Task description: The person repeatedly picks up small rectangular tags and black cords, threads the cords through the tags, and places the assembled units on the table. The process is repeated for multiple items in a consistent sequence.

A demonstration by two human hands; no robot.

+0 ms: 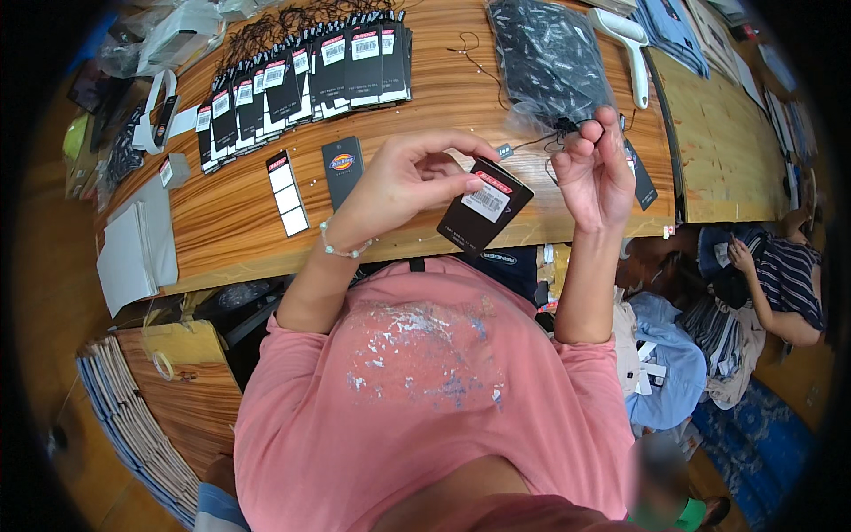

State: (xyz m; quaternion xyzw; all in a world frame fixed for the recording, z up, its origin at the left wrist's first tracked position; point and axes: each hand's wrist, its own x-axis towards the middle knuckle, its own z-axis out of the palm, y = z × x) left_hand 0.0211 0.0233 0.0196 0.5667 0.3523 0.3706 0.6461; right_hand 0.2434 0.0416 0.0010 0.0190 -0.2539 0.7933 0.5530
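Observation:
My left hand (pixel 408 177) pinches the top edge of a black hang tag (pixel 463 223) with a red strip and a white barcode sticker. The tag hangs tilted over the table's front edge. To its right, my raised right hand (pixel 596 182) has its fingertips closed on a thin black cord (pixel 532 142), which runs toward the tag and carries a small dark plastic piece (pixel 504 151). Left of my left hand lie a dark card with a round emblem (pixel 342 168) and a strip of white stickers (pixel 286 192). Another dark tag (pixel 640 177) lies behind my right hand.
Rows of stacked black tags with cords (pixel 355 66) stand on the wooden table (pixel 434 115). A clear bag of black cords (pixel 554 62) and a white tagging-gun-like tool (pixel 631 44) lie at the back right. Folded garments (pixel 142 426) are stacked lower left; another person (pixel 780 275) is at right.

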